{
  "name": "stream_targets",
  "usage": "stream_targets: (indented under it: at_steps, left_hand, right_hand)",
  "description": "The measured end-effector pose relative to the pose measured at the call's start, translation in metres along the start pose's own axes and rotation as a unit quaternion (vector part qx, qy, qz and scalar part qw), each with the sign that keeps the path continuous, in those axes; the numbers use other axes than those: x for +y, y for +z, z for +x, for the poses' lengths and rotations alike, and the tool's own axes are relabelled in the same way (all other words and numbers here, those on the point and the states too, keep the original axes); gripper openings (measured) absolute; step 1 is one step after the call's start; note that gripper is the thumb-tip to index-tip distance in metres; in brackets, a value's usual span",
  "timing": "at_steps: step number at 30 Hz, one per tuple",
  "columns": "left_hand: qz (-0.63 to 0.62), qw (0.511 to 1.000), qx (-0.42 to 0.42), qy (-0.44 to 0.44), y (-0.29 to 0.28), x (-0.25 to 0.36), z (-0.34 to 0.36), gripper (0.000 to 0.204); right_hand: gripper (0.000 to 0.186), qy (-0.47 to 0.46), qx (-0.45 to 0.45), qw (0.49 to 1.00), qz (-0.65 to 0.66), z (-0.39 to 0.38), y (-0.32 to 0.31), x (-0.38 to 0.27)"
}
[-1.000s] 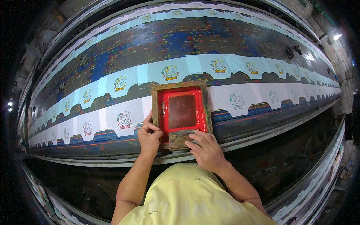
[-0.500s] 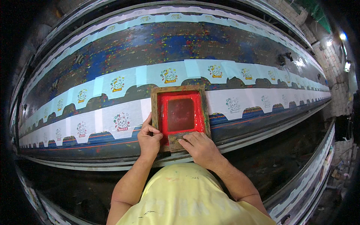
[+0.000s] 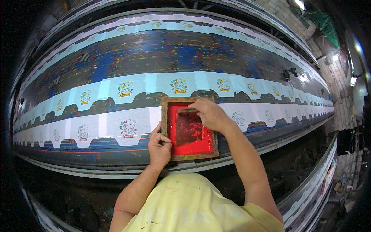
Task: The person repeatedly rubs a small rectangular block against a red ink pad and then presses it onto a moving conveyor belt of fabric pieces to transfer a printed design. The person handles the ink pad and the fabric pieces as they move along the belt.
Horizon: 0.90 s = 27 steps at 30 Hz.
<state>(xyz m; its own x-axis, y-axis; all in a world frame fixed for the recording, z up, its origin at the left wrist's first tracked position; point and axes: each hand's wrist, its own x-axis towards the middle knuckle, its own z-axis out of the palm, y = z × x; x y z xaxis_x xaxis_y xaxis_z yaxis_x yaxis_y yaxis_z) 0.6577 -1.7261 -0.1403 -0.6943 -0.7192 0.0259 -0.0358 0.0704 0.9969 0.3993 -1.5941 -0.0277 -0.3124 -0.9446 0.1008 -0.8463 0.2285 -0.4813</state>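
A wooden screen-printing frame (image 3: 195, 157) lies on the long table in front of me, over the near row of white fabric pieces. Red ink (image 3: 189, 149) is spread inside it, around a darker mesh window with patchy red on it. My left hand (image 3: 160, 149) is closed on the frame's left rail, near its lower corner. At the far end of the mesh my right hand (image 3: 210, 115) grips a squeegee (image 3: 186, 111), whose edge shows left of the fingers. The rest of the squeegee is hidden under the hand.
White fabric pieces (image 3: 103, 125) left of the frame bear a cat print with red; those on the right (image 3: 239, 116) look paler. Farther off runs a bluish-lit row (image 3: 143, 86) with yellow-toned prints. Beyond it stretches the paint-spotted tabletop (image 3: 127, 54). A metal rail (image 3: 116, 174) edges the table nearest me.
My right hand has moved the squeegee from the near end of the frame to the far end. Red ink now lies along the near end. My left hand stays on the left rail.
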Motion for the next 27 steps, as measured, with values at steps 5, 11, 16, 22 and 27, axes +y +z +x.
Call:
stream_targets:
  at_steps: [5, 11, 16, 22, 27]
  left_hand:
    - [0.01, 1.0, 0.001, 0.003, 0.0, -0.001, -0.002, 0.018]
    - [0.035, 0.999, -0.003, 0.023, 0.0, -0.003, 0.0, 0.021]
    - [0.036, 0.999, -0.002, 0.017, -0.001, 0.002, -0.001, 0.021]
    - [0.034, 0.999, -0.002, 0.018, -0.001, 0.006, -0.001, 0.02]
    - [0.04, 0.999, -0.003, 0.019, -0.002, 0.007, 0.0, 0.021]
  right_hand:
    - [0.044, 0.007, 0.02, 1.0, -0.005, 0.009, 0.009, 0.009]
    - [0.051, -0.017, 0.013, 0.999, -0.026, -0.031, 0.026, -0.026]
    - [0.054, -0.009, 0.005, 1.0, -0.029, -0.076, 0.035, -0.071]
    - [0.051, 0.02, -0.006, 1.0, -0.016, -0.113, 0.041, -0.106]
    - [0.05, 0.025, -0.021, 0.999, -0.007, -0.128, 0.044, -0.11]
